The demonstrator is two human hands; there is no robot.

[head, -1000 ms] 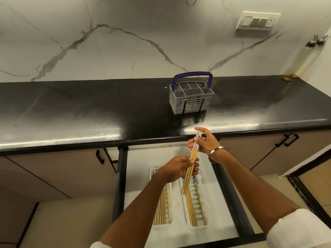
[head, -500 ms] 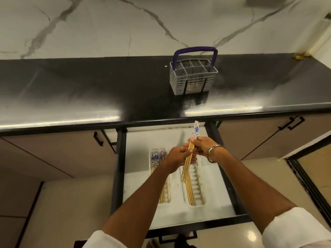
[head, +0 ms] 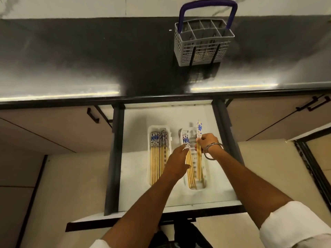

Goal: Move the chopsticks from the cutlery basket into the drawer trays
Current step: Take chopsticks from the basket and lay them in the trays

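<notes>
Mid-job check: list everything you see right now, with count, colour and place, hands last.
cutlery basket: one, grey with purple handle, on the countertop, upper right
countertop: one, glossy black, across the top
drawer: one, white inside, pulled open below the countertop
left tray: one, white, in the drawer, holding a row of chopsticks
right tray: one, white, in the drawer, holding a few chopsticks
chopsticks in left tray: several, tan with blue-white ends
chopsticks in right tray: a few, same colours
held chopsticks: count unclear, over the right tray
bracelet: one, silver, right wrist
left hand: open, over the right tray's left edge
right hand: gripping the held chopsticks
</notes>
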